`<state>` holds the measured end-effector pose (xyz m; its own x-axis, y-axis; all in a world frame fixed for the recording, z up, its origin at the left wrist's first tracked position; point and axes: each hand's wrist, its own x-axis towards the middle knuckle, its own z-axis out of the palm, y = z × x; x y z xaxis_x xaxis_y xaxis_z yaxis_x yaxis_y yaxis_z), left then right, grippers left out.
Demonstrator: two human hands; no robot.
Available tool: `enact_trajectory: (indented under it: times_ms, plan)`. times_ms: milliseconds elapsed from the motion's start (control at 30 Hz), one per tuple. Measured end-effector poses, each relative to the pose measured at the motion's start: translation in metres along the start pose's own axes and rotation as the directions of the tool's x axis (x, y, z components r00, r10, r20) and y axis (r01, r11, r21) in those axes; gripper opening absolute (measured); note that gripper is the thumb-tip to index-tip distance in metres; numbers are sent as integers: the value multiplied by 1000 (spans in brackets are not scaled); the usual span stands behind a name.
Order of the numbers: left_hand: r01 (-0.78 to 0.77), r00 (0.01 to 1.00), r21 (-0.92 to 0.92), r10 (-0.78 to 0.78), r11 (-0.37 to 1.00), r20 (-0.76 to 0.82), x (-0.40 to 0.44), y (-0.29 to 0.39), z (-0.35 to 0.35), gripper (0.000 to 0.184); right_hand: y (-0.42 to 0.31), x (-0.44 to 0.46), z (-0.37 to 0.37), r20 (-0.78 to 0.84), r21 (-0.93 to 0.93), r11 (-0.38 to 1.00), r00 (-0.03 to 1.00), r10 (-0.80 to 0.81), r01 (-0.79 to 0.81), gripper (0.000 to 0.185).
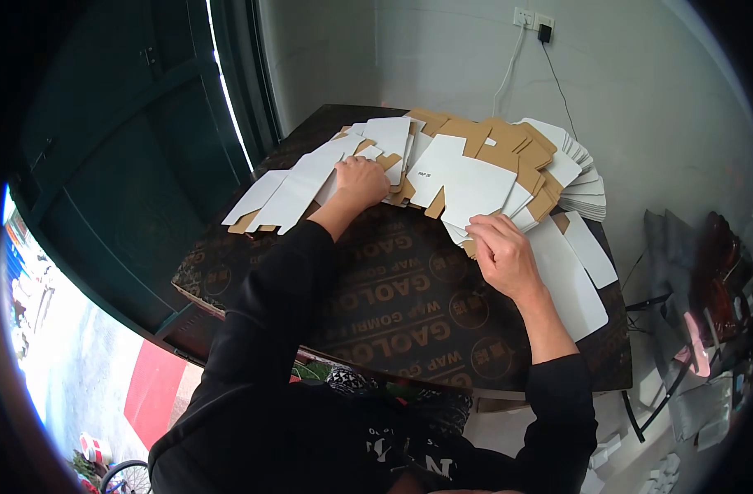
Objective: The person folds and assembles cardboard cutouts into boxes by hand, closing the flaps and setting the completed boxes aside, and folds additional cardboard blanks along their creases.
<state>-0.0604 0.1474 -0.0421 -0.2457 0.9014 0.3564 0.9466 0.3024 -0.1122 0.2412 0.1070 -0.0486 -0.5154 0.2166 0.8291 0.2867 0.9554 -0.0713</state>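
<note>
Flat white-and-brown cardboard box blanks lie in overlapping piles across the dark table. My left hand [361,181] is closed, fingers curled down over the edge of a blank in the left pile [306,181]; its fingertips are partly hidden. On the other side, my right hand [506,257] pinches the lower corner of a white box blank [467,177] with small print on it. Brown blanks [524,152] fan out behind this one. Beneath my right forearm, another white blank [570,272] lies flat near the table's right edge.
The dark printed tabletop [393,296] ends close to my body. A stack of white blanks [586,185] stands at its back right corner. Behind are a wall and a socket with cords [533,20]. A dark green door [129,123] stands left; folded chairs [681,305] stand right.
</note>
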Motion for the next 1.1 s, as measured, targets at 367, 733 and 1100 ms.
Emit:
enact_trajectory:
  times_ms: [367, 733, 1100]
  plan:
    - [214, 942, -119, -173, 969, 288, -58, -93, -20, 44, -22, 10, -6, -42, -115, 992, 998, -50, 45, 19]
    - [66, 997, -193, -57, 979, 54, -104, -105, -11, 37, -64, 104, 90, 510, 391, 267, 449, 734, -881, 20]
    - [0, 989, -152, -22, 988, -144, -107, -106, 10, 37, -31, 138, 199, 575, 466, -230, 95, 813, -854, 24]
